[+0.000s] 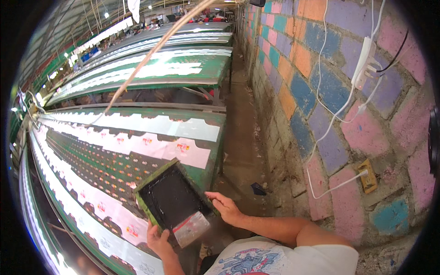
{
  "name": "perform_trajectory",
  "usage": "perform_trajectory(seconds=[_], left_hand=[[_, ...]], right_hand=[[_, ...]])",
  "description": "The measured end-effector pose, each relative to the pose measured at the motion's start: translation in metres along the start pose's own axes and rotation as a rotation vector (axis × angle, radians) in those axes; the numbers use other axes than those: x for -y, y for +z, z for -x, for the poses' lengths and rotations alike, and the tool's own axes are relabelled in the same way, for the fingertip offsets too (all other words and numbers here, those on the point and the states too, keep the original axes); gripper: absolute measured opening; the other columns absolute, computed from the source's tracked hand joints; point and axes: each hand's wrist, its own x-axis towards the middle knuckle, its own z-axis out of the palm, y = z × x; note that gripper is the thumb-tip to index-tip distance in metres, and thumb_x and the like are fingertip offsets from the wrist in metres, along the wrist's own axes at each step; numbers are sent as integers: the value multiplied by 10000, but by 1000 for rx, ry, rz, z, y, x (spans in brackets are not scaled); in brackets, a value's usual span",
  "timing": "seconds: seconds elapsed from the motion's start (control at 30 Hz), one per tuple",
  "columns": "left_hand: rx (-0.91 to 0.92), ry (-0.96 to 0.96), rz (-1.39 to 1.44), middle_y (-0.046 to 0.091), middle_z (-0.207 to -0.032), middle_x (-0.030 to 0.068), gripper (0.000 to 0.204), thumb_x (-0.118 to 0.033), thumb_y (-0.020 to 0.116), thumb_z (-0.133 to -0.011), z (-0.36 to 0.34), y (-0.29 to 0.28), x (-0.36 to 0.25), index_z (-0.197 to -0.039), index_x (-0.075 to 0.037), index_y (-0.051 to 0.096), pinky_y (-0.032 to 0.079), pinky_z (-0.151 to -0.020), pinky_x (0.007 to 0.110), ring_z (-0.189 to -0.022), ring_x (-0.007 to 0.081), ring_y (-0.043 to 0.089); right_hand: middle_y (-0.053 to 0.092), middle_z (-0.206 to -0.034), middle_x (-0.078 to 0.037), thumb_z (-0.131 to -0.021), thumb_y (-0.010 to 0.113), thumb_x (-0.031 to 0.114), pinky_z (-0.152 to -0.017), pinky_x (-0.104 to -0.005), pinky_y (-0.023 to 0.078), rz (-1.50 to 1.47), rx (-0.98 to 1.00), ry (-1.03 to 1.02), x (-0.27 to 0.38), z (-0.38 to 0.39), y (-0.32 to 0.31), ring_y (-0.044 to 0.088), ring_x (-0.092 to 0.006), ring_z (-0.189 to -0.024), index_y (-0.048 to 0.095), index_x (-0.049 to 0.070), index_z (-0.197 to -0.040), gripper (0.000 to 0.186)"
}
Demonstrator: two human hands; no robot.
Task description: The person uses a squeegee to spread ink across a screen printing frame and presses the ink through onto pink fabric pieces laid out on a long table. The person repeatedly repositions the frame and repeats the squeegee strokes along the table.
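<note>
In front of my body is a screen printing frame (145, 200) with a green, ink-stained border and a dark, wet-looking mesh. It is tilted, over the near end of a long printing table. My left hand (159, 239) grips its lower left edge. At the right edge my right hand (225, 209) holds on with its fingertips, the thumb partly hidden. A flat silvery-grey piece with a red strip (192, 229) lies across the frame's near end; I cannot make out what it is.
White and pink cut fabric pieces (183, 149) with small prints line the green table (220, 123). More long tables (183, 75) stand beyond. A narrow aisle (245, 137) separates them from a painted block wall (339, 133) with hanging cords and a power strip (364, 64). A pole (151, 52) slants overhead.
</note>
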Motion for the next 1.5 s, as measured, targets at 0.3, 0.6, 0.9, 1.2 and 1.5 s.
perform_trajectory(seconds=[0.3, 0.6, 0.9, 1.2, 1.5], left_hand=[[-375, 23, 64, 574, -1722, 209, 535, 245, 670, -737, 19, 12, 18, -1206, -7, 713, 460, -1279, 448, -1515, 336, 605], [-625, 205, 148, 568, -1707, 226, 512, 283, 684, -731, 21, 116, 79, -1162, 10, 729, 562, -1165, 426, -1487, 313, 630], [-791, 208, 79, 556, -1701, 245, 510, 264, 720, -724, 11, 294, 108, -1169, 16, 742, 490, -1247, 459, -1562, 349, 566], [-728, 186, 85, 538, -1696, 223, 494, 274, 732, -728, -45, 357, 99, -1152, 20, 744, 528, -1196, 433, -1519, 329, 599], [-684, 248, 107, 554, -1688, 171, 472, 253, 746, -764, -77, 396, 129, -1155, -11, 767, 468, -1251, 413, -1544, 283, 576]], right_hand=[[693, -1513, -93, -1240, 492, 239, -1239, -325, 430, -17, 381, 16, -29, -96, 8, 600, -162, -1402, 608, 2, -1621, 464], [689, -1517, -95, -1233, 495, 221, -1238, -327, 430, 31, 698, -26, -46, -228, -54, 598, -168, -1401, 597, -20, -1623, 470], [677, -1563, -112, -1229, 495, 188, -1261, -339, 425, 37, 887, -5, -42, -359, -164, 590, -177, -1448, 585, -37, -1623, 462], [685, -1502, -107, -1237, 514, 221, -1236, -344, 428, 35, 810, -22, -47, -420, -206, 595, -184, -1406, 592, -14, -1628, 463], [692, -1489, -107, -1245, 497, 233, -1230, -346, 427, 142, 743, -34, -39, -459, -237, 598, -185, -1386, 594, -27, -1621, 467]])
